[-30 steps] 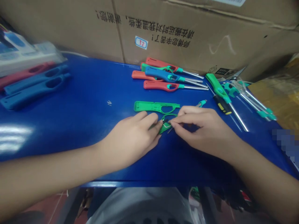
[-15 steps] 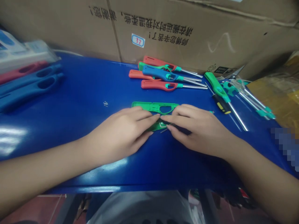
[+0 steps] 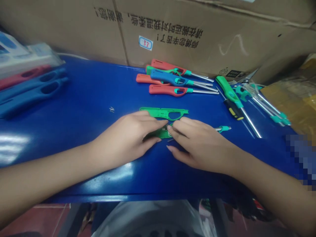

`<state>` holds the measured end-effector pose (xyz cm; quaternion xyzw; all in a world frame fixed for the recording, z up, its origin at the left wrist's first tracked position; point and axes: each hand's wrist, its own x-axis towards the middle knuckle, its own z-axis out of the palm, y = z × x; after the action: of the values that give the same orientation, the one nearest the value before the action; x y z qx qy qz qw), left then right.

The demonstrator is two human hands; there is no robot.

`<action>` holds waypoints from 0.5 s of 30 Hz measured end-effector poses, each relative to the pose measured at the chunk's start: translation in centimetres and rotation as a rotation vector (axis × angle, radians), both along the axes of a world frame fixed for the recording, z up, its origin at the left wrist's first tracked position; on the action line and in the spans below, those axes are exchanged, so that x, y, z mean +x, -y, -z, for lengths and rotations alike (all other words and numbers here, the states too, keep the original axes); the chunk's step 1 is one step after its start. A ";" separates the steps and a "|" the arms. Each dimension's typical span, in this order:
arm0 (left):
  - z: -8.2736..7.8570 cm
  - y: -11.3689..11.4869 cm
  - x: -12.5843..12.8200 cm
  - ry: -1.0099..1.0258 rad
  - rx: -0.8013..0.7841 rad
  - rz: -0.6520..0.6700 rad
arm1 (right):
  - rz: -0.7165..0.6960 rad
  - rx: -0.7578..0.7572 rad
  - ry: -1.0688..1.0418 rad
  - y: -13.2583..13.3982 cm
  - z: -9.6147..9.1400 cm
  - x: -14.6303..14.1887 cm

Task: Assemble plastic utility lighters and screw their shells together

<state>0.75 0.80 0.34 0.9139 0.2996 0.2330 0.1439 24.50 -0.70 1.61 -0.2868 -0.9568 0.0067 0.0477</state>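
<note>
On the blue table, my left hand (image 3: 133,133) grips a green lighter casing half (image 3: 161,134), thumb along its near edge and fingers over its far side. My right hand (image 3: 197,140) is bent over the right part of the same half, index fingertip on its inside and thumb a little apart. Small parts inside are mostly hidden by my fingers. Just beyond lies another green casing half (image 3: 158,112), inner side up, with a trigger opening. A metal lighter tube with a teal tip (image 3: 224,128) sticks out past my right hand; its other end is hidden.
Several red, blue and green lighters (image 3: 168,90) lie at the back by a cardboard box (image 3: 172,19). A green lighter (image 3: 229,92), a black-yellow screwdriver (image 3: 233,110) and teal-tipped tubes (image 3: 268,107) are right. Blue casings (image 3: 32,95) lie left, near tiny metal pins (image 3: 112,109).
My right hand has shifted slightly toward me and left, its thumb moving away from the index finger. More of the teal-tipped tube and the far casing half now shows.
</note>
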 end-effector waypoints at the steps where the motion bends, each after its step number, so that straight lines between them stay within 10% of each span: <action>1: 0.0 0.0 0.0 -0.004 0.002 0.000 | 0.003 0.002 0.002 0.0 0.0 0.0; 15: 0.1 0.6 -0.1 -0.242 0.140 0.034 | 0.102 -0.056 -0.148 -0.7 -0.9 1.4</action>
<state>0.68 0.24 0.27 0.9481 0.2823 0.1390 0.0464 25.85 -0.01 2.48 -0.3350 -0.9343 0.0520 0.1105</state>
